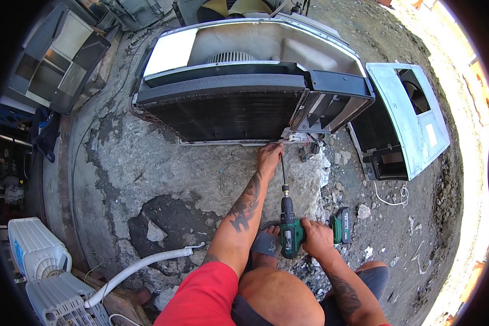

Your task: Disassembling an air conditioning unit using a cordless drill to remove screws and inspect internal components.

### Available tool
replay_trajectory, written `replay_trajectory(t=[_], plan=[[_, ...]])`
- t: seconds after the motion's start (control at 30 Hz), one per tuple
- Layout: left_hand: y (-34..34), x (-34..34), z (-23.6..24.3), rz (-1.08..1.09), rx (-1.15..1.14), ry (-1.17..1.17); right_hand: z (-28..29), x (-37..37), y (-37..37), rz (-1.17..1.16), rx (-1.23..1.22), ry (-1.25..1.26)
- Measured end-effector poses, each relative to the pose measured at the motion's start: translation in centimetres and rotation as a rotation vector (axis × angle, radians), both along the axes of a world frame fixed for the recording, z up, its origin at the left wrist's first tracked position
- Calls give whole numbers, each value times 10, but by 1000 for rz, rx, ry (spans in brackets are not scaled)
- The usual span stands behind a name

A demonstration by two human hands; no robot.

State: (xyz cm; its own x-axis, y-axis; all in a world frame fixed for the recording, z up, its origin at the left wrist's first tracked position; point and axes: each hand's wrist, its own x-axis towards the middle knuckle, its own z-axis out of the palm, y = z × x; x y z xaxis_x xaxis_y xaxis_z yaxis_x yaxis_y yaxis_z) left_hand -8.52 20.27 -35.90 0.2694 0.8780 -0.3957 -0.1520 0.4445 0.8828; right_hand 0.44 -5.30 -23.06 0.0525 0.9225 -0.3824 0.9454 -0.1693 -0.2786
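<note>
1. On my feed the right hand (318, 237) is wrapped around the handle of a green-and-black cordless drill (291, 239), clamped on it, with the battery end jutting out to the right
2. From the chuck a long, thin bit (284, 173) runs away from the person, its far end right at the left hand (270, 157)
3. I see the left hand's fingers bunched at the lower edge of an opened metal unit (244, 81); I cannot tell whether they pinch the bit or only lie beside it
4. That unit stands on the rough ground (163, 149) just ahead of the drill, its dark finned coil (217, 111) facing the person, a slatted fan wheel (231, 56) showing behind the coil
5. Just right of the left hand I make out small loose parts and wires (312, 147)
6. Farther right, a pale metal casing (407, 127) sits near the unit, a white cord (390, 203) beside it
7. At lower left I have a white hose (141, 263) and ribbed white housings (38, 244)
</note>
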Motion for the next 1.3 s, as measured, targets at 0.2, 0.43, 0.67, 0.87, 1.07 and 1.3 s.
replay_trajectory(t=[0.2, 0.43, 0.67, 0.87, 1.07, 1.3], plan=[[-12, -12, 11, 52, -69, -82, 75, 30, -22, 153, 49, 19], [-29, -69, 112, 68, -326, -462, 119, 50, -35, 370, -74, 33], [-86, -67, 379, -645, 893, -225, 137, 56, -13, 251, -215, 168], [-95, -84, 394, -492, 1086, -79, 128, 41, 12, 210, -194, 262], [-71, -105, 396, -440, 1410, 284, 118, 55, 7, 211, -259, 267], [101, -129, 352, -52, 1279, 1067, 134, 56, 26, 23, -147, 270]])
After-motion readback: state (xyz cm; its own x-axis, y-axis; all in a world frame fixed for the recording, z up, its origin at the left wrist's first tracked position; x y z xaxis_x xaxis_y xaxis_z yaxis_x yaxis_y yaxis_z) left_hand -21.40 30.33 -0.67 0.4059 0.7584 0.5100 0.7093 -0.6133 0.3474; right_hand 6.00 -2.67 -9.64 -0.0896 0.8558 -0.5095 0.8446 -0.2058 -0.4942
